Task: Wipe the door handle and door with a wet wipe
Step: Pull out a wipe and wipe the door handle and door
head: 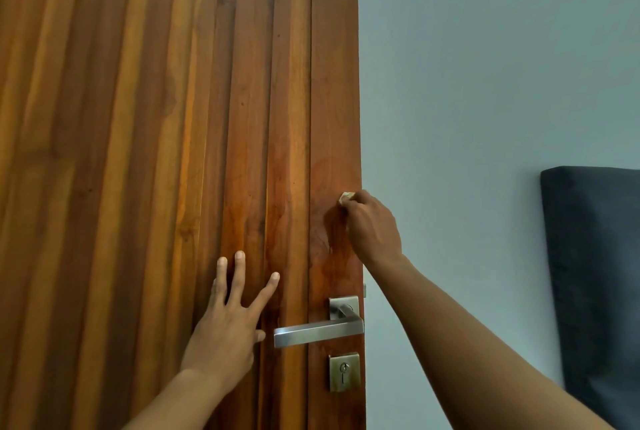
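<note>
A tall wooden door (173, 118) of vertical brown planks fills the left half of the head view. Its brushed metal lever handle (317, 331) sits low near the right edge, with a square keyhole plate (344, 372) beneath it. My right hand (372, 227) is closed around a small balled-up wet wipe (346, 197) and presses it on the door's right plank, above the handle. Darker damp streaks show on the wood under that hand. My left hand (230, 318) lies flat on the door, fingers spread, just left of the lever's tip.
A pale grey-blue wall (485, 83) runs to the right of the door's free edge. A dark grey padded panel (595, 273) stands against that wall at the far right.
</note>
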